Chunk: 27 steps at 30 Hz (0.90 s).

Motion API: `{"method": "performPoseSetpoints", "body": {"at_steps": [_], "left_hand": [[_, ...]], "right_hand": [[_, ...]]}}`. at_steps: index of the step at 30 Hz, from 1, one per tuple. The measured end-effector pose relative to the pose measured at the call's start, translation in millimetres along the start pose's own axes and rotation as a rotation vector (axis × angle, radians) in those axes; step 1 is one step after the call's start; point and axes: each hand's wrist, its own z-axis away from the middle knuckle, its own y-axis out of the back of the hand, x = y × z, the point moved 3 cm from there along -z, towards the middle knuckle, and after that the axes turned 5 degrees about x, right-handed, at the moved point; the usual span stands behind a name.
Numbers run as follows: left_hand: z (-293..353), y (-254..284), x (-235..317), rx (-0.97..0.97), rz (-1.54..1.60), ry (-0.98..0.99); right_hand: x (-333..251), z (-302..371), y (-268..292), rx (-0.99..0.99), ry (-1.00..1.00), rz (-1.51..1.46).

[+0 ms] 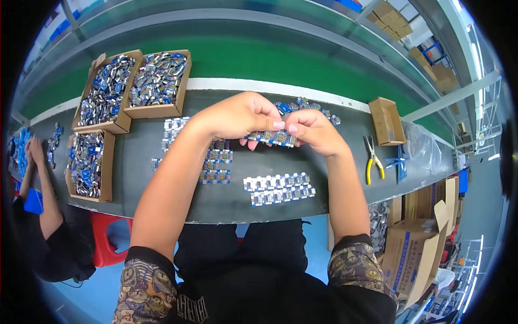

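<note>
1. Both hands meet over the middle of the dark worktop [226, 205], pinching one strip of small blue circuit boards [272, 138] between them: the left hand [237, 116] grips its left end with thumb and fingers closed on it, the right hand [313, 131] grips the right end the same way. The strip is held just above the surface, not resting on it

2. A judgement on risk: with the thumbs pressed close together on a thin panel, a bend that is uneven could crack a board rather than part it cleanly at the joint, and a piece that springs free could drop off the near edge into the lap

3. Two more strips [279, 189] lie side by side nearer the body, close to that edge; a sleeve or forearm sweeping across could push them over

4. Loose separated boards [307, 105] lie beyond the hands, and a further group of strips [216, 159] sits partly under the left forearm, so a careless wrist could scatter either

5. Three open cardboard boxes [108, 92] of parts stand to the left, a small empty box [388, 121] to the right, with yellow-handled pliers [373, 159] just beside it

6. Hard to make out: the fingertips hide the middle of the held strip, so I cannot tell whether it is already bending. The components on each board are too small to identify. The left forearm covers part of the strips beneath it. Another person's arm [46, 189] at the far left is cut off by the dark rim
</note>
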Motion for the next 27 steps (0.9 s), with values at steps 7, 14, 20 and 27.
{"method": "performPoseSetpoints", "body": {"at_steps": [7,14,20,27], "left_hand": [[-5.7,3.0,-0.4,0.007,0.202,-0.100],[1.9,24.4,5.9,0.434,-0.003,-0.043],[-2.4,19.7,-7.4,0.219,-0.026,-0.055],[-3.8,19.0,-4.7,0.161,0.064,0.039]], "right_hand": [[3.2,-4.0,-1.9,0.054,0.119,-0.169],[-4.2,-6.5,0.0,0.290,0.087,0.335],[-9.9,-6.4,0.7,0.282,0.338,0.769],[-2.3,-7.6,6.4,0.412,0.200,0.388]]}}
